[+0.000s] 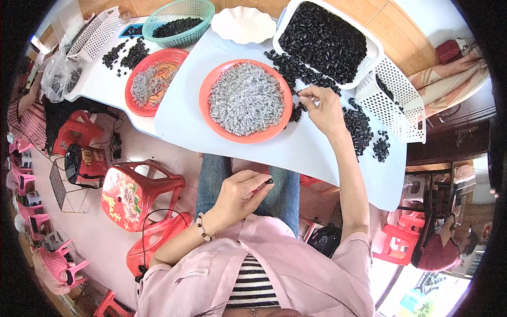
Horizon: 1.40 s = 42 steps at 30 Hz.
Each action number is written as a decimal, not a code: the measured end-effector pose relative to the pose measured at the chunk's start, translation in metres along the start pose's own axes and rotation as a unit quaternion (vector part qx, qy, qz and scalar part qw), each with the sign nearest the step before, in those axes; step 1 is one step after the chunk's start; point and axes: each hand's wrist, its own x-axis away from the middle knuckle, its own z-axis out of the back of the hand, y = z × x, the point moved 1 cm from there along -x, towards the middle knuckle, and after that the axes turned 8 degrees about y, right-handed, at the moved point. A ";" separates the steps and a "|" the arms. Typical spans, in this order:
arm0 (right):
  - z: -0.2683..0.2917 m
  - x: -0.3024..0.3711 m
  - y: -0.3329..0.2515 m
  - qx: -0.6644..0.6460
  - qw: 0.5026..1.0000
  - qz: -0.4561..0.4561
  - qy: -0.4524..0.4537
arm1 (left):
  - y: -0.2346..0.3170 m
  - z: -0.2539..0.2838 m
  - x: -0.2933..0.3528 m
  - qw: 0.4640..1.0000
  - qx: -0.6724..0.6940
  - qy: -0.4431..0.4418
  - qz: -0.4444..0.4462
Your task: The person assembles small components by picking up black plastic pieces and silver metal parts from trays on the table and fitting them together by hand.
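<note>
My left hand [240, 193], with a beaded bracelet at its wrist, is above my lap. Its thumb and fingers pinch a small black piece [269, 181], whose dark end sticks out at the fingertips. Over the table, my right hand [325, 108] has its thumb and forefinger closed at the edge of the loose black pieces [359, 127]. Whether a piece sits between those fingertips is too small to make out. Just left of it, a red-orange plate [202, 100] holds a heap of small clear and silvery parts [245, 100].
A white tub [351, 82] full of black pieces stands behind my right hand, beside a white perforated basket [391, 100]. Farther left are a scalloped white dish [243, 25], a green colander [148, 29] and a second red plate [129, 103]. Red stools [127, 195] stand at my left.
</note>
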 end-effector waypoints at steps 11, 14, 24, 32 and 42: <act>0.031 0.095 -0.054 -0.433 0.871 -0.231 -0.008 | 0.023 0.000 -0.015 0.999 0.026 0.045 0.011; 0.026 0.122 -0.066 -0.496 0.829 -0.257 -0.023 | 0.027 0.000 -0.016 0.998 0.041 0.046 0.003; 0.017 0.164 -0.082 -0.601 0.738 -0.303 -0.048 | 0.031 0.000 -0.007 0.999 0.020 0.022 -0.045; 0.012 0.169 -0.086 -0.644 0.705 -0.288 -0.074 | 0.035 0.003 -0.004 0.996 0.012 0.003 -0.093; 0.012 0.177 -0.083 -0.618 0.727 -0.284 -0.093 | 0.033 0.006 0.000 0.994 -0.004 -0.014 -0.108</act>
